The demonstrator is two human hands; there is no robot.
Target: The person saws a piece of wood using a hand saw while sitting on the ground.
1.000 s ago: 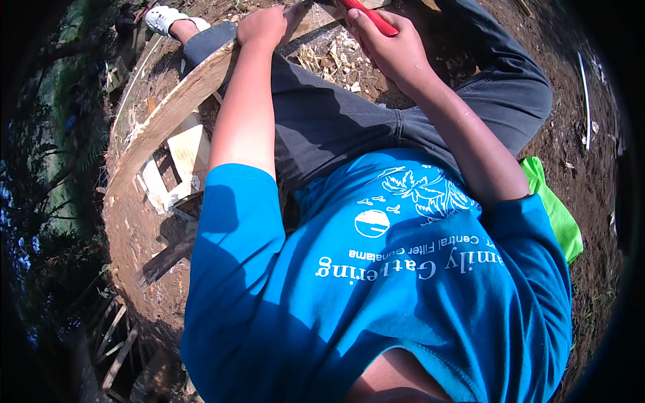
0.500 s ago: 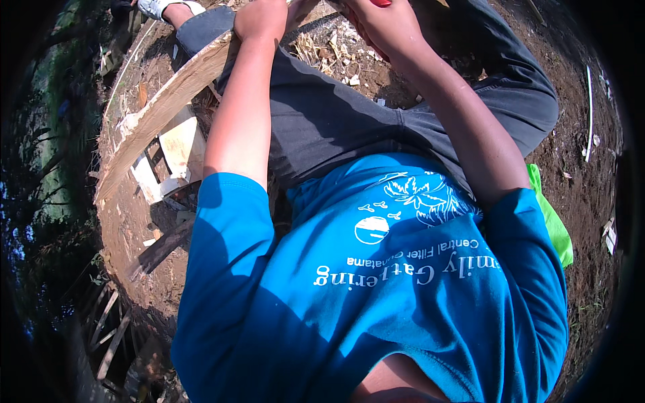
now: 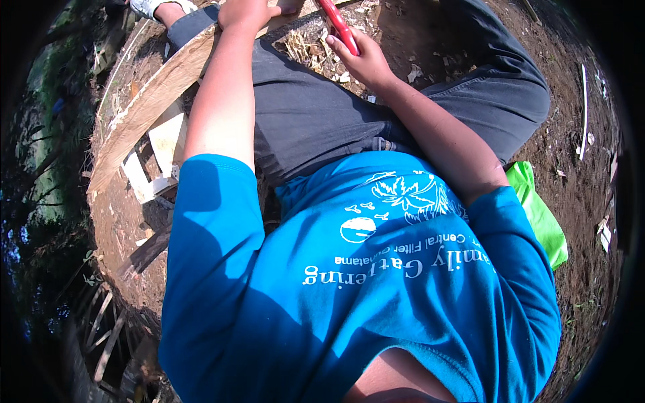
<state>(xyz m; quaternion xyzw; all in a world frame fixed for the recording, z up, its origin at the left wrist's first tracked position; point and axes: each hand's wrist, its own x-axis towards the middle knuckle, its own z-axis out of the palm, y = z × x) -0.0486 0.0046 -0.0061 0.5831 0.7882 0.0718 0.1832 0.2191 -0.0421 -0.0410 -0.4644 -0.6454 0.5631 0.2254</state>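
Observation:
A long pale wooden plank point(image 3: 160, 87) runs from the left side up to the top edge, passing over my leg. My left hand point(image 3: 246, 13) is closed on the plank near the top edge, its thumb pointing right along the wood; part of the grip is hidden. In my right hand point(image 3: 369, 62) is a red-handled tool point(image 3: 340, 28), held just right of the plank. The tool's far end lies beyond the top edge, so its kind does not show.
Wood chips and shavings point(image 3: 306, 47) litter the soil between my legs. Pale wood pieces point(image 3: 168, 141) and a dark length of wood point(image 3: 144, 255) lie at the left. Bright green cloth or plastic point(image 3: 537, 211) sits by my right side. A thin white strip point(image 3: 584, 114) lies farther right.
My right hand has come down and toward me, bringing the red handle into fuller view. My left hand stays on the plank; the whole view has shifted slightly.

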